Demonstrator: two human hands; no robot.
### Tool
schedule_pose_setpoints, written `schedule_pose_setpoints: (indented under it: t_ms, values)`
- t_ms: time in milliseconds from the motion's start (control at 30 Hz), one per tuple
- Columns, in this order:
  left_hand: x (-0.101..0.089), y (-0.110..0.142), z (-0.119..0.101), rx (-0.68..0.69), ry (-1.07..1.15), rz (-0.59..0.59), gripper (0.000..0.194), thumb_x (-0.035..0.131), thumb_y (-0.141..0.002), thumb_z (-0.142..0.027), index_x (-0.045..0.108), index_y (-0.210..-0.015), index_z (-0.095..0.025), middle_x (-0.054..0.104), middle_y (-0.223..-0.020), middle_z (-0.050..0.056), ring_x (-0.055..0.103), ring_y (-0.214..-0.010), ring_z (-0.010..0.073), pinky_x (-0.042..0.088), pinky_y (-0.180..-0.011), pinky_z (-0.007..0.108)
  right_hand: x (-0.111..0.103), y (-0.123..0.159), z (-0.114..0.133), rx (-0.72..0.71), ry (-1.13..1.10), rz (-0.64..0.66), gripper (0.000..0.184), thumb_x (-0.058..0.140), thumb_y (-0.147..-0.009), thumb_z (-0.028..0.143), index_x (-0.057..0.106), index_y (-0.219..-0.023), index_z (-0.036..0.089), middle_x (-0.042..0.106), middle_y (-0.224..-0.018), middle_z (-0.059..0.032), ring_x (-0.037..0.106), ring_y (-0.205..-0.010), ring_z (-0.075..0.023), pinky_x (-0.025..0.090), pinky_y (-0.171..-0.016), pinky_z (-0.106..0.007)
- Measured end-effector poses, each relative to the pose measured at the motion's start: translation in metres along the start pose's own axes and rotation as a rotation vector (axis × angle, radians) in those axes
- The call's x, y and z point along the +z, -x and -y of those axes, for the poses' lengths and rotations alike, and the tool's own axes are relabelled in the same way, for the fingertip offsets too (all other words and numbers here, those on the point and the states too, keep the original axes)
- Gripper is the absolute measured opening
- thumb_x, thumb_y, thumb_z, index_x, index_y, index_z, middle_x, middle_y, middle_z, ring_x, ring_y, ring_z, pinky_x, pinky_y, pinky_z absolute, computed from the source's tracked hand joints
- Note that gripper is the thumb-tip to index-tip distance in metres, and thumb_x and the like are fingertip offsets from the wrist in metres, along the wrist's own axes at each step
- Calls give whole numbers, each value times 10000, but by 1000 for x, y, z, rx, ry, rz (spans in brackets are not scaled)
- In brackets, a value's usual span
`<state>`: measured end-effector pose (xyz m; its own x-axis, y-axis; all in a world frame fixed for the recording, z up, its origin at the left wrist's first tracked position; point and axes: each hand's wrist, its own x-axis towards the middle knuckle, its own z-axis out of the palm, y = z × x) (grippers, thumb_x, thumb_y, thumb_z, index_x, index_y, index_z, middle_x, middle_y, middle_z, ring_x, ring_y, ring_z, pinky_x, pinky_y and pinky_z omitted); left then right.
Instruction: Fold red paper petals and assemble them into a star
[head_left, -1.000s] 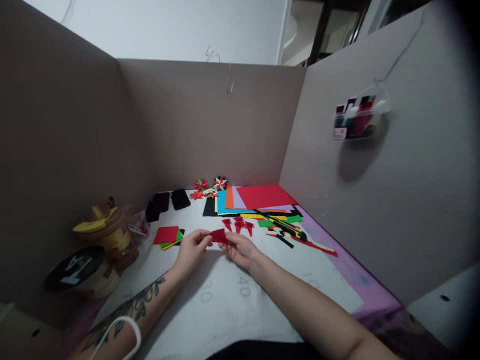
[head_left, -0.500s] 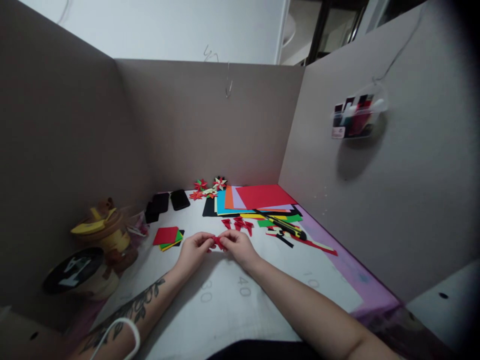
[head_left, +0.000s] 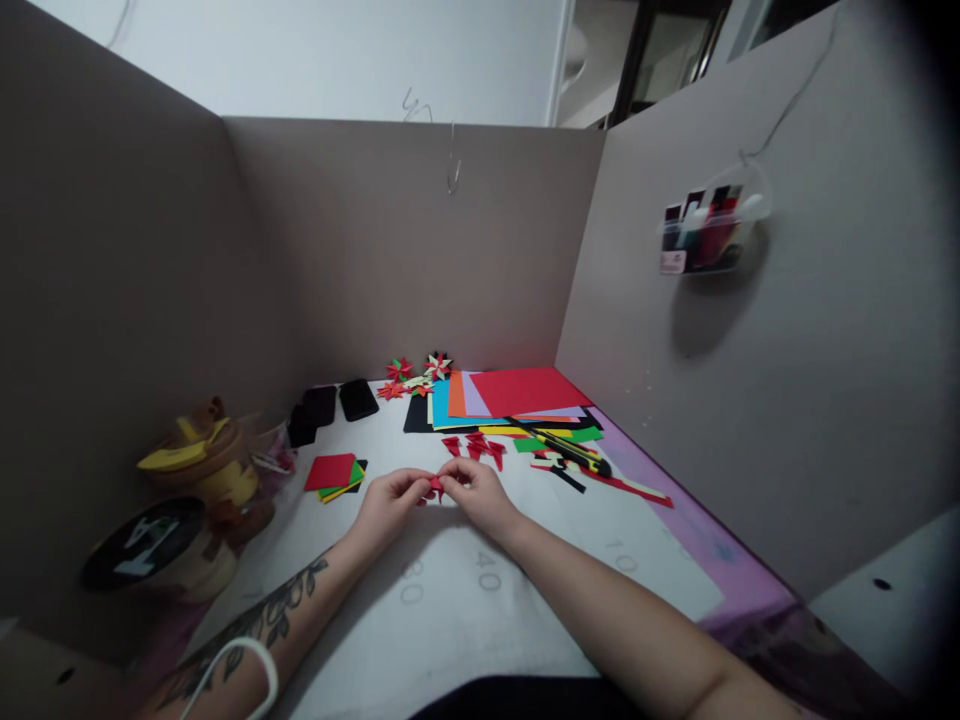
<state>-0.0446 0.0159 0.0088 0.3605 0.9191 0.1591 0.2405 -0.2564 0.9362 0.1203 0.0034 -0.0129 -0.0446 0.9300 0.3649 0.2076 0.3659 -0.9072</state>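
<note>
Between my fingertips is a small piece of folded red paper [head_left: 436,485], partly hidden by the fingers. My left hand [head_left: 397,499] pinches its left side, and my right hand [head_left: 474,490] pinches its right side. Just beyond the hands lie several folded red paper pieces [head_left: 474,448]. Left of my left hand rests a stack of small paper squares [head_left: 330,472], red on top with green, yellow and black below.
Large coloured sheets [head_left: 525,390] lie at the back, with a yellow-black utility knife [head_left: 570,452] and paper strips [head_left: 562,478] nearby. Folded paper stars [head_left: 439,366] sit by the back wall. Black phone-like objects [head_left: 358,400] and a yellow-brown container [head_left: 202,465] are at left.
My fingers have shifted slightly on the red paper, and a pointed bit of it now shows below the fingertips. Both hands stay in nearly the same place.
</note>
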Motion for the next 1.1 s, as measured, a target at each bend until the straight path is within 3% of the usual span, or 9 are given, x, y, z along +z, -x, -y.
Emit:
schedule_pose_setpoints:
  t_ms: [233,433,900,1100]
  values:
    - [1,3,-2,74,-103,25,206,530,-778,-292,685,-788,-157,675,-721,24,581,-674,141,447,-645,227,1,1,4,-73,81,-8,64,542,-713,153,562,-655,172,568,-654,13,521,-647,-118,397,-600,-223]
    - [-1,1,0,52,-96,56,225,536,-768,-316,679,-783,-143,671,-702,33,576,-646,141,442,-605,222,-2,2,8,-142,112,59,93,529,-713,133,536,-628,169,551,-655,13,505,-640,-114,390,-604,-224]
    - [-5,2,-5,91,-184,90,218,537,-764,-329,684,-723,-174,676,-690,21,572,-627,146,432,-598,228,-2,3,7,-81,103,65,79,557,-727,196,555,-651,172,560,-652,11,504,-627,-114,398,-586,-223]
    - [-5,0,-1,79,-150,22,230,532,-773,-335,685,-749,-165,684,-717,29,581,-650,148,434,-591,221,-1,2,5,-50,22,39,74,528,-752,200,595,-752,168,596,-713,-3,540,-671,-122,417,-616,-230]
